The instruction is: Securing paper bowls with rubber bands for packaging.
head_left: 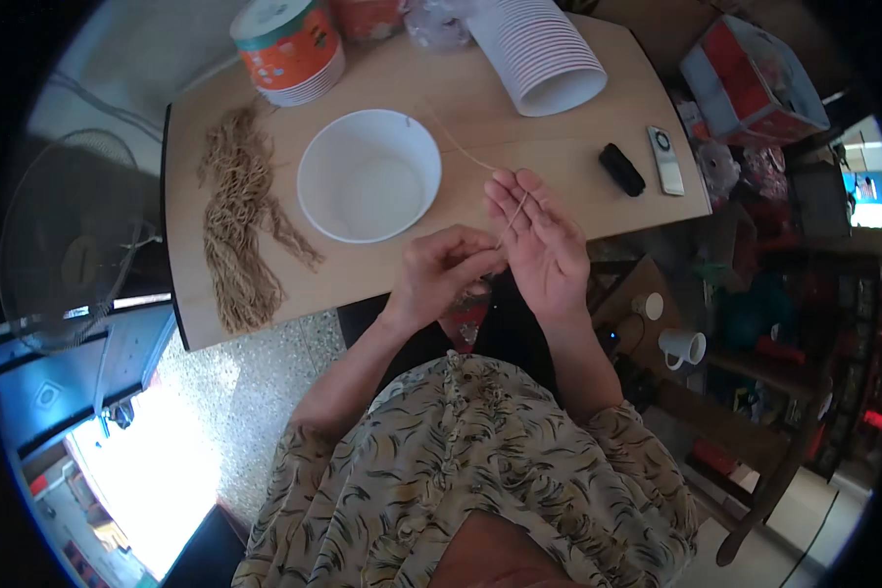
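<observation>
Over the table's front edge, my left hand [449,271] is closed, its fingertips pinching a thin tan string [515,218]. My right hand [549,247] is turned palm up beside it. The string runs across the right fingers, which are bent slightly and hold it. From the right fingertips a loose end trails away over the table toward the far left. A white paper tub [369,176] stands just beyond my left hand, its inside showing no contents. Left of the tub lies a bundle of crinkled tan strings [237,220].
Stacked white paper tubs [544,61] lie on their side at the back, and an orange-and-white stack [289,57] stands at back left. A black object [621,170] and a silver device [665,160] sit at right. Off the table's right side are a carton [755,83] and a white mug [682,348].
</observation>
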The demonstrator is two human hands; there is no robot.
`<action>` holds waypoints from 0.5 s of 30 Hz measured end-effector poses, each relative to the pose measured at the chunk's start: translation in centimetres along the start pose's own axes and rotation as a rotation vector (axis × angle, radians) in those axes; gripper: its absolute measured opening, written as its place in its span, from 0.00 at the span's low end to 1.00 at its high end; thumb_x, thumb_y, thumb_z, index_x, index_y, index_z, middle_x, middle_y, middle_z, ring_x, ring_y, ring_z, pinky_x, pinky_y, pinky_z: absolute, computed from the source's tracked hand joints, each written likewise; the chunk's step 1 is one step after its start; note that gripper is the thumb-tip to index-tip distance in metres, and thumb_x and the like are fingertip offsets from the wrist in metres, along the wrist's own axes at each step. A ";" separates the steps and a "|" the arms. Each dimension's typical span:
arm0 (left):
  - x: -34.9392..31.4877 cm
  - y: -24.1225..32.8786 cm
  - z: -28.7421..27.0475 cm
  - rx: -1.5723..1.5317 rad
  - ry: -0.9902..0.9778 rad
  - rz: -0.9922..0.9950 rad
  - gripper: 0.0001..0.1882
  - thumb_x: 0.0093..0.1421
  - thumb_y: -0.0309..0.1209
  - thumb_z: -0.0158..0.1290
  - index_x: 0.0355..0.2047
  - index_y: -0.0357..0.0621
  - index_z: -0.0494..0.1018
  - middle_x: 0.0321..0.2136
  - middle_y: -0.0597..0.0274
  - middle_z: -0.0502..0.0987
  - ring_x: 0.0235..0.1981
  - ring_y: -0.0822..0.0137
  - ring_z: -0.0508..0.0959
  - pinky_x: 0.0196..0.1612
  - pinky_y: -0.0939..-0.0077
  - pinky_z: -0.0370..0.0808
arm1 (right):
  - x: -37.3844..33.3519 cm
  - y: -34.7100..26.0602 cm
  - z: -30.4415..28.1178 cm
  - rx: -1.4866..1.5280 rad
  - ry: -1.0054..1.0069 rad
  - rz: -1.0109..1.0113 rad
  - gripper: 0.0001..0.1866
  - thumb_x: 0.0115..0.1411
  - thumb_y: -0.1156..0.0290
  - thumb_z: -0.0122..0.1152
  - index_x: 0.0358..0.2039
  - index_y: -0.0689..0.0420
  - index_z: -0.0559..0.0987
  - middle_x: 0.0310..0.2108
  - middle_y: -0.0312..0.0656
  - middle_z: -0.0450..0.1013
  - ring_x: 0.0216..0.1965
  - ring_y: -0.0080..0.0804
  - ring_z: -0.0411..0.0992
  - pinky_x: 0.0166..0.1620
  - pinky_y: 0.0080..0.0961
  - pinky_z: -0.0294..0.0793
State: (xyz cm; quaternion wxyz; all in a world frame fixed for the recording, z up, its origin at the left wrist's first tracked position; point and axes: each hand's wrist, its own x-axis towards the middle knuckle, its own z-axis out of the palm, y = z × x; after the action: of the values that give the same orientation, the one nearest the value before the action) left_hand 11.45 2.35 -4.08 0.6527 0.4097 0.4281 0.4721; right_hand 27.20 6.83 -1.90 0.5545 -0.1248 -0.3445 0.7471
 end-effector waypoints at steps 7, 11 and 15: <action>-3.2 -2.0 -1.6 0.011 -0.044 -0.104 0.07 0.67 0.29 0.54 0.40 0.37 0.76 0.28 0.66 0.80 0.28 0.78 0.77 0.29 0.85 0.73 | -2.4 0.1 -2.6 0.141 0.128 0.090 0.23 0.71 0.72 0.43 0.62 0.71 0.63 0.62 0.58 0.64 0.64 0.46 0.64 0.69 0.41 0.58; -5.4 -3.5 -1.8 0.096 0.032 -0.057 0.07 0.67 0.29 0.54 0.39 0.38 0.75 0.27 0.66 0.78 0.26 0.78 0.76 0.28 0.84 0.73 | -3.4 0.3 -3.1 0.236 0.209 0.162 0.21 0.70 0.74 0.44 0.61 0.69 0.66 0.61 0.56 0.66 0.62 0.45 0.67 0.67 0.39 0.62; -7.6 -4.1 -0.6 0.712 0.131 0.255 0.06 0.60 0.24 0.58 0.37 0.36 0.76 0.29 0.57 0.79 0.24 0.67 0.79 0.28 0.76 0.75 | -5.5 0.9 -3.4 -1.019 0.103 0.059 0.19 0.69 0.74 0.50 0.58 0.65 0.71 0.53 0.50 0.73 0.51 0.35 0.75 0.57 0.28 0.72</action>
State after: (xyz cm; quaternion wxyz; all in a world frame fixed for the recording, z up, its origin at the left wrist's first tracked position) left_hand 10.49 -5.85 -6.81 0.3768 0.6295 0.5519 0.3964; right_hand 30.37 2.91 -6.06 0.4184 -0.4255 -0.6335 0.4926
